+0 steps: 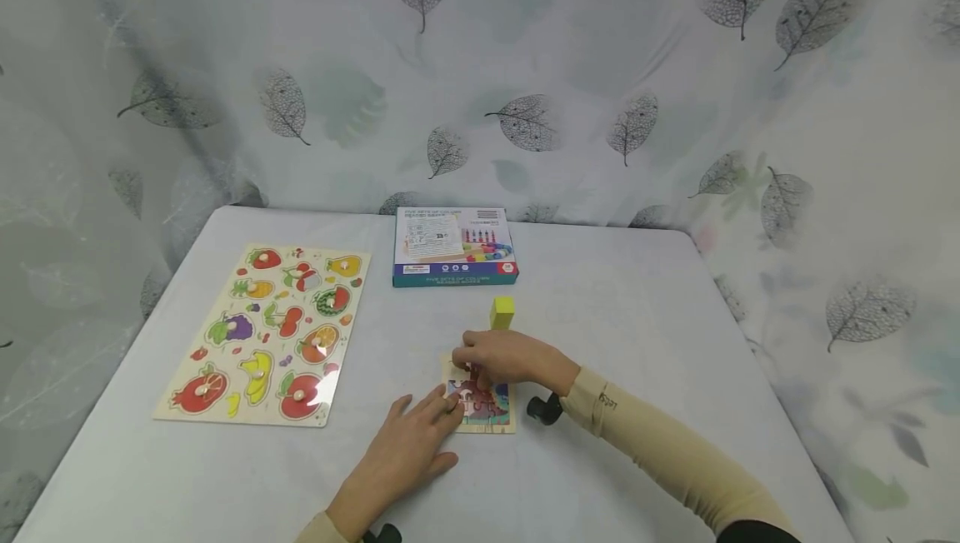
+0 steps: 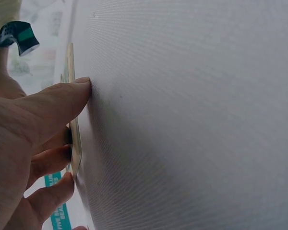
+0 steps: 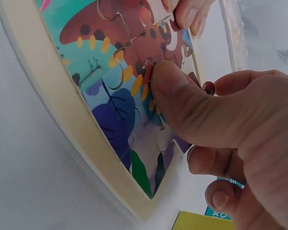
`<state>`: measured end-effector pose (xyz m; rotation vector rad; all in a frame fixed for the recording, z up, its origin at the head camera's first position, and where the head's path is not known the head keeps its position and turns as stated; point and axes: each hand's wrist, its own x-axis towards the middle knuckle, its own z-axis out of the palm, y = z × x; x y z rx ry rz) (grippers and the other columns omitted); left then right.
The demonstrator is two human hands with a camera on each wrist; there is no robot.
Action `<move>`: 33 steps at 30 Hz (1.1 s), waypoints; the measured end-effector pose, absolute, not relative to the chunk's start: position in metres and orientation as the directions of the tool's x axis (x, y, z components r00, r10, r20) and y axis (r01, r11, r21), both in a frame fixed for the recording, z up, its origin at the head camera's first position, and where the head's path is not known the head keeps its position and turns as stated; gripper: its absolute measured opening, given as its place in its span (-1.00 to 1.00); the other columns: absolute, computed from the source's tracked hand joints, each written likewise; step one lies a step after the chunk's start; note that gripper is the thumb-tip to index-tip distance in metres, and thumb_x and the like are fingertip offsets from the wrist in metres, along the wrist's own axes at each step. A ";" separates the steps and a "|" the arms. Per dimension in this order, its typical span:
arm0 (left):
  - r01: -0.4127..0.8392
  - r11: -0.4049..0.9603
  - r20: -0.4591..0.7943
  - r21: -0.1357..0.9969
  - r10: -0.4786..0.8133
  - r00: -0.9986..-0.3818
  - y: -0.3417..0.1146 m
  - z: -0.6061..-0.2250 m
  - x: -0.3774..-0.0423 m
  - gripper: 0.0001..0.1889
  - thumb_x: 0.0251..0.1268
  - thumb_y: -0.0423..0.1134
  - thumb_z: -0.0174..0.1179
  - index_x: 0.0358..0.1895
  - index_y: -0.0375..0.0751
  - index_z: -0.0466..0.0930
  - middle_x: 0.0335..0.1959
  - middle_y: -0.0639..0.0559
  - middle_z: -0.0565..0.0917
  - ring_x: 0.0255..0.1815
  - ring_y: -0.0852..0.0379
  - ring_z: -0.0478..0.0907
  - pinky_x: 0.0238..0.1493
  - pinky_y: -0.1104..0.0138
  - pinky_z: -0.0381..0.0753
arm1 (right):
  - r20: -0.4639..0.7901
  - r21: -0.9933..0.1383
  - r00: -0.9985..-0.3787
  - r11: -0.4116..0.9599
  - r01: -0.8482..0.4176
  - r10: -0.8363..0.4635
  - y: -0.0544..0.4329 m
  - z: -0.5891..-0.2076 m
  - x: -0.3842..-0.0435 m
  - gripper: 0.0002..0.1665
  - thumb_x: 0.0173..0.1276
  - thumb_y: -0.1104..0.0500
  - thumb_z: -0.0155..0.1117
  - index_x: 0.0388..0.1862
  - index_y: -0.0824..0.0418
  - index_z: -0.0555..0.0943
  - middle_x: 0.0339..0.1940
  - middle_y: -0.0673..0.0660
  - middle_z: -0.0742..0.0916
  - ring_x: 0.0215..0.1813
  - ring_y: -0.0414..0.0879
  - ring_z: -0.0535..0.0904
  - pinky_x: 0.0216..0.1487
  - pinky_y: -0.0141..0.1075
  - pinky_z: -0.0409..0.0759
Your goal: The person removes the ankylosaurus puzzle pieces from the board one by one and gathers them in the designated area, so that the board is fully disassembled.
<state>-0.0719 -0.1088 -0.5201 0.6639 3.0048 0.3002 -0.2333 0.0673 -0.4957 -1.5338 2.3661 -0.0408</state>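
A small jigsaw puzzle (image 1: 480, 411) in a pale wooden frame lies on the white table; in the right wrist view its picture (image 3: 117, 108) shows a brown spotted animal and purple and green leaves. Over its upper part, my right hand (image 1: 513, 358) pinches a brown puzzle piece (image 3: 196, 80) between thumb and index finger, the thumb against the picture. Most of this piece is hidden. With fingers spread, my left hand (image 1: 408, 449) rests at the puzzle's left edge. Its thumb (image 2: 79, 88) extends beside the wooden frame (image 2: 76, 139) in the left wrist view.
Just beyond the puzzle a yellow block (image 1: 502, 312) stands upright. A flat printed box (image 1: 455, 272) lies at the back of the table (image 1: 615, 318). To the left is a large fruit peg board (image 1: 262, 343). A leaf-patterned curtain (image 1: 570, 52) hangs behind.
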 end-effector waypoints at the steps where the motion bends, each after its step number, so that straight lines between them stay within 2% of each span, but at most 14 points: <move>1: 0.411 0.889 -0.009 0.201 0.421 -0.907 -0.109 -0.520 -0.072 -0.36 0.18 0.11 0.37 0.32 -0.03 0.57 0.40 0.06 0.54 0.51 -0.01 0.39 0.32 -0.17 0.47 | -0.261 -0.206 -0.380 0.436 -0.876 -0.887 0.067 -0.496 -0.234 -0.63 0.29 0.14 0.44 0.04 -0.08 0.56 -0.15 -0.07 0.62 -0.26 -0.26 0.45 -0.17 -0.48 0.54; 9: 0.418 0.886 0.012 0.200 0.425 -0.905 -0.108 -0.522 -0.071 -0.36 0.17 0.11 0.38 0.32 -0.02 0.56 0.40 0.08 0.55 0.51 0.00 0.40 0.31 -0.16 0.48 | -0.269 -0.313 -0.422 0.493 -0.812 -0.866 0.072 -0.491 -0.234 -0.58 0.34 0.17 0.39 0.16 -0.02 0.57 -0.03 -0.07 0.70 -0.10 -0.25 0.57 0.09 -0.38 0.64; 15: 0.408 0.894 -0.005 0.183 0.416 -0.909 -0.108 -0.520 -0.071 -0.36 0.17 0.12 0.37 0.33 0.00 0.55 0.39 0.08 0.55 0.50 0.00 0.40 0.32 -0.15 0.48 | -0.220 -0.372 -0.424 0.478 -0.796 -0.878 0.075 -0.482 -0.236 -0.67 0.39 0.16 0.35 0.11 0.04 0.60 -0.18 -0.10 0.72 -0.18 -0.27 0.53 -0.02 -0.43 0.62; 23: 0.408 0.896 0.002 0.174 0.414 -0.910 -0.109 -0.522 -0.070 -0.36 0.17 0.12 0.36 0.32 0.00 0.56 0.38 0.08 0.55 0.49 0.00 0.41 0.31 -0.14 0.49 | -0.132 -0.358 -0.402 0.422 -0.833 -0.906 0.087 -0.470 -0.237 -0.83 0.41 0.10 0.32 -0.07 0.11 0.68 -0.18 -0.03 0.73 -0.17 -0.24 0.54 0.01 -0.34 0.63; 33: 0.407 0.896 0.009 0.177 0.412 -0.911 -0.109 -0.522 -0.070 -0.37 0.16 0.12 0.37 0.31 -0.02 0.57 0.37 0.06 0.57 0.48 -0.01 0.43 0.31 -0.15 0.49 | -0.087 -0.430 -0.456 0.446 -0.785 -0.886 0.131 -0.457 -0.245 -0.88 0.41 0.20 0.31 -0.12 0.11 0.71 -0.21 -0.04 0.74 -0.23 -0.29 0.52 -0.16 -0.44 0.61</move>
